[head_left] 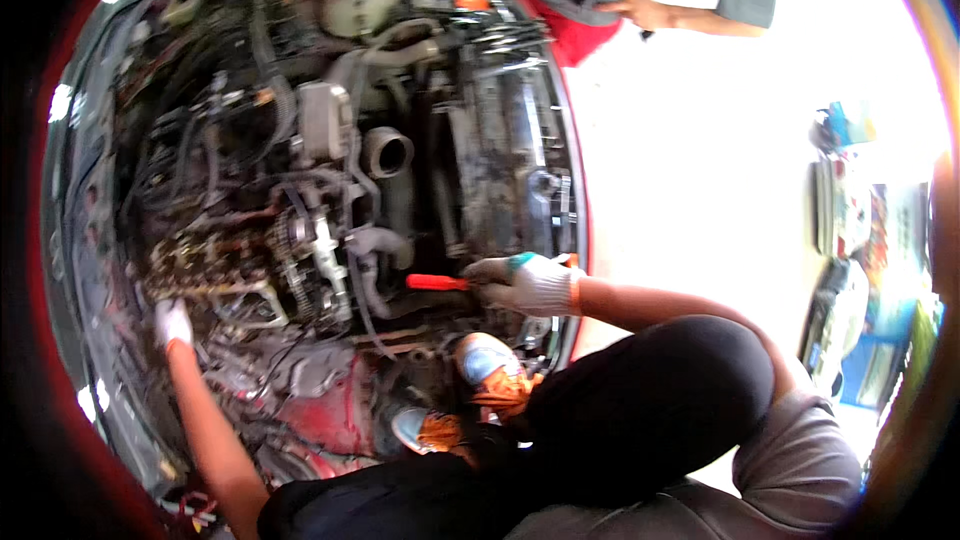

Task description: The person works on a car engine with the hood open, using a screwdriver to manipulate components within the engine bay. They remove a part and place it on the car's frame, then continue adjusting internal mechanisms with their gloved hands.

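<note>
I crouch inside the open engine bay of a red car. My right hand point(525, 283), in a white knit glove, grips a tool with a red handle point(436, 282) that points left toward the hoses and the chain drive point(300, 255) at the engine's end. My left hand point(172, 323), also in a white glove, rests on the dirty engine top point(215, 275) at the left, with nothing seen in it. Both my shoes point(490, 370), grey with orange laces, stand on parts low in the bay.
A round open pipe end point(387, 152) and a white fluid tank point(357, 0) lie farther back. The radiator support point(520, 160) runs along the right side. Another person's hand point(640, 10) and grey sleeve are at the top right. Parked vehicles point(850, 240) stand beyond the bright floor.
</note>
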Demonstrator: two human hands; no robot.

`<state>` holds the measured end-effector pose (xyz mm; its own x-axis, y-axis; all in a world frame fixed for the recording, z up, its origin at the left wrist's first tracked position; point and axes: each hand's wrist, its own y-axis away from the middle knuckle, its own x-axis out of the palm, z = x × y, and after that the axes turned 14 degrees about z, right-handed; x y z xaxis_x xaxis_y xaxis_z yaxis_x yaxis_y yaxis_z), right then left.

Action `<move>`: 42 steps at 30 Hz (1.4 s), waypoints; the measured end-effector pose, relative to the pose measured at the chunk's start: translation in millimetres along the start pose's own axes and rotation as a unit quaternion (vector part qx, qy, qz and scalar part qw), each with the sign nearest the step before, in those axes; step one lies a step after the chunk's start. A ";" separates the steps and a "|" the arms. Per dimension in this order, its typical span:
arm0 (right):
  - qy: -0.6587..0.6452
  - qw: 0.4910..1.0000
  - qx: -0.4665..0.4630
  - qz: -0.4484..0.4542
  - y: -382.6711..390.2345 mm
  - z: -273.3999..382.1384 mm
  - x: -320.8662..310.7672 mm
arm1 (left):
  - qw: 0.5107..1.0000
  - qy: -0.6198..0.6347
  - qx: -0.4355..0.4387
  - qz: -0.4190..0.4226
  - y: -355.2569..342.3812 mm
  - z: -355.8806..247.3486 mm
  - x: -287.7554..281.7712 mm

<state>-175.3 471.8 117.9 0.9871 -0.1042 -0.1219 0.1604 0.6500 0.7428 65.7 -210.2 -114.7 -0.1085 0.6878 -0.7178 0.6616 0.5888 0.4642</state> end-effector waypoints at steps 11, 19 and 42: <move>-0.321 0.866 -0.042 -0.381 32.2 -110.1 19.1 | 0.947 0.282 -0.150 -0.033 -2.6 10.3 -8.7; -0.418 0.773 -0.025 -0.477 36.9 -171.2 -27.1 | 0.993 -0.093 0.007 -0.074 -11.9 14.8 -30.0; -0.055 0.821 0.072 -0.563 -67.3 -143.6 -167.2 | 0.970 -0.217 0.112 -0.007 245.1 -126.8 -2.8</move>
<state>-351.4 553.6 -6.2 0.2053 -0.6513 -0.7305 0.9627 -0.0001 0.2706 134.1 -14.0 66.9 0.1710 0.4088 -0.8965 0.8121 0.4567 0.3632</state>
